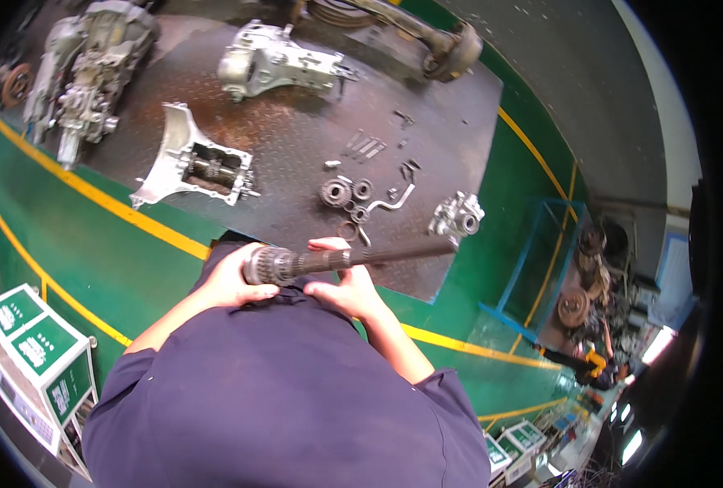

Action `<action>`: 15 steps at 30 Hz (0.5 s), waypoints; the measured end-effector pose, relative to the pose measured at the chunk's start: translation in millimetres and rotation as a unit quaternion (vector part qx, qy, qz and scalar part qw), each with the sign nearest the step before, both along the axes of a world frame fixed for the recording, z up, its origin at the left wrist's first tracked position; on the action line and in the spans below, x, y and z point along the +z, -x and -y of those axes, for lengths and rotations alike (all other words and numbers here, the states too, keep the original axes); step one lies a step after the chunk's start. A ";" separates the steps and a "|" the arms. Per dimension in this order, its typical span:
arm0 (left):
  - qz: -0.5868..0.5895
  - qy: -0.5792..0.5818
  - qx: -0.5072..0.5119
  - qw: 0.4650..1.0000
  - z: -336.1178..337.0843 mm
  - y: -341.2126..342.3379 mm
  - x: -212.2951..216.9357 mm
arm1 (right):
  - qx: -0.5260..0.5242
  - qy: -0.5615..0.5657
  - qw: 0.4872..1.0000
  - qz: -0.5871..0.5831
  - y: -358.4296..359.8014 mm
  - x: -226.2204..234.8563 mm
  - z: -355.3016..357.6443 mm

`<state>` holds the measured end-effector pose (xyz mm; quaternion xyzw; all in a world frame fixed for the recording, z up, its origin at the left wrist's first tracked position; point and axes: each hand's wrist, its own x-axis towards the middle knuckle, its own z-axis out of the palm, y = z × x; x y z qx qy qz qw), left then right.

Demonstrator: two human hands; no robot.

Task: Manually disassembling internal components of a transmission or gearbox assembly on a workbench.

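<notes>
A long metal gear shaft [386, 250] lies across both my hands in front of my body, its toothed gear end to the left and its plain end pointing right. My left hand [233, 278] is closed around the gear end. Around the splined middle part curl the fingers and thumb of my right hand [347, 286]. Just beyond the shaft, on the dark steel plate [296, 175], rest several loose gears [335, 193], a ring [348, 231] and a bent metal rod [396, 201].
An opened gearbox housing [203, 167] sits at the plate's near left, with a pale casing [276, 65] behind it. A large gearbox [93, 73] stands far left, an axle [451, 53] at the back. Near the right edge is a small casting [457, 215]. Green-and-white cabinet [40, 354] at left.
</notes>
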<state>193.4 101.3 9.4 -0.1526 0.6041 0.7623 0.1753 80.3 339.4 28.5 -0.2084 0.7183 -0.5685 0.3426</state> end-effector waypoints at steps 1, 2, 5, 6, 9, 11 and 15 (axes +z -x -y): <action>0.002 -0.034 0.017 0.999 -0.8 -1.5 -0.5 | -0.010 -0.015 1.000 0.007 0.7 -23.5 -13.5; -0.001 -0.036 0.016 0.999 1.6 -4.4 -2.8 | -0.048 -0.064 0.996 0.028 4.0 -37.6 -22.4; -0.003 -0.033 0.012 0.999 6.1 -3.3 1.5 | -0.178 -0.237 0.953 -0.063 15.9 -133.7 -75.7; 0.012 -0.029 0.009 0.999 8.0 -3.7 5.1 | -0.180 -0.348 0.901 -0.188 20.0 -173.1 -102.5; 0.018 -0.028 0.033 0.999 9.7 -10.4 6.3 | -0.235 -0.526 0.813 -0.091 36.2 -209.1 -138.9; 0.016 -0.022 0.024 0.999 9.6 -11.9 7.1 | -0.196 -0.564 0.802 -0.021 34.5 -222.6 -148.9; 0.032 -0.024 0.034 0.999 5.7 -11.4 13.6 | -0.177 -0.591 0.784 -0.064 20.3 -247.0 -148.3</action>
